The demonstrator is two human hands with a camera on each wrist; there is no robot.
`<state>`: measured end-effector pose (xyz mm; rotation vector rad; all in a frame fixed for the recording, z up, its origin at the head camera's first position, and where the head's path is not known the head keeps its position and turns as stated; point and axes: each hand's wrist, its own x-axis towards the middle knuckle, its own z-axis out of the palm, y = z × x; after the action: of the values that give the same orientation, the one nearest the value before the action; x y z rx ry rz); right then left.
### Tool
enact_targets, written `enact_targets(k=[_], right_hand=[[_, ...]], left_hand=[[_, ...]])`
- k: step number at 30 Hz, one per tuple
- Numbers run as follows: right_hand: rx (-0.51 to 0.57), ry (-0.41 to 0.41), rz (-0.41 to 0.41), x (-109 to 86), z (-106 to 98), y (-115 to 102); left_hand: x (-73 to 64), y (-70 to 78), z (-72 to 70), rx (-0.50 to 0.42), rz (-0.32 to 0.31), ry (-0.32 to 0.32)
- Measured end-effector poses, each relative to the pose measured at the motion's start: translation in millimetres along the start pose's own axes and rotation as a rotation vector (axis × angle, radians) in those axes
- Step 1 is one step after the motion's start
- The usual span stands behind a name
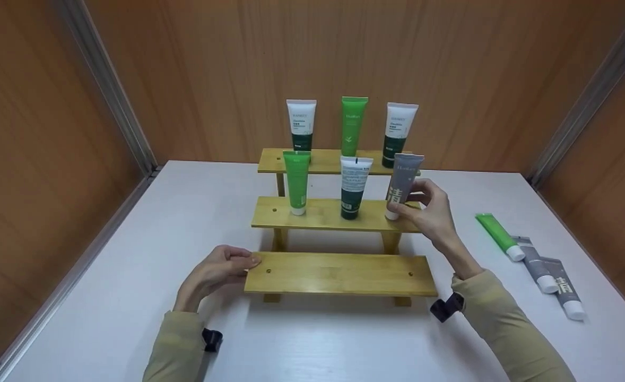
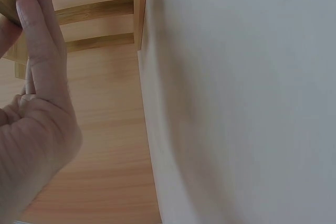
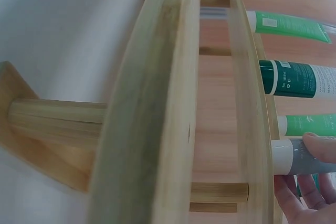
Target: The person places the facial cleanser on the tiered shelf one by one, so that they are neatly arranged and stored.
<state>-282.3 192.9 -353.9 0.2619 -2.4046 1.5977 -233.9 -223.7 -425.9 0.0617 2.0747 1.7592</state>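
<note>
I note a gap left of the gray tube (image 1: pixel 406 174). Right hand (image 1: pixel 433 215) pinches it between thumb and fingers; left hand (image 1: pixel 218 271) pinches the left edge of the bottom shelf (image 1: pixel 339 273).

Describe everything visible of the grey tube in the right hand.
The grey tube has a plastic-looking body, a flat top edge, large pale characters on its front and a white cap. The right hand pinches it, cap down and roughly upright, at the right end of the middle shelf, which the cap seems to touch.
</note>
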Motion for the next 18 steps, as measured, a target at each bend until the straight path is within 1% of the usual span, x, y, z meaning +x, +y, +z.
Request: enact_targets(k=[6,12,18], right_hand=[[-0.017,0.003,-0.003,0.3,1.0,1.0],[-0.009,-0.001,-0.009,0.8,0.7,2.3],[-0.008,-0.011,-0.001,0.8,1.2,2.8]], left_hand=[[-0.7,0.6,0.6,0.004,-0.001,0.005],[-0.5,0.1,-0.4,0.002,0.008,-0.006],[-0.1,-0.8,-0.3,0.0,0.001,-0.001]])
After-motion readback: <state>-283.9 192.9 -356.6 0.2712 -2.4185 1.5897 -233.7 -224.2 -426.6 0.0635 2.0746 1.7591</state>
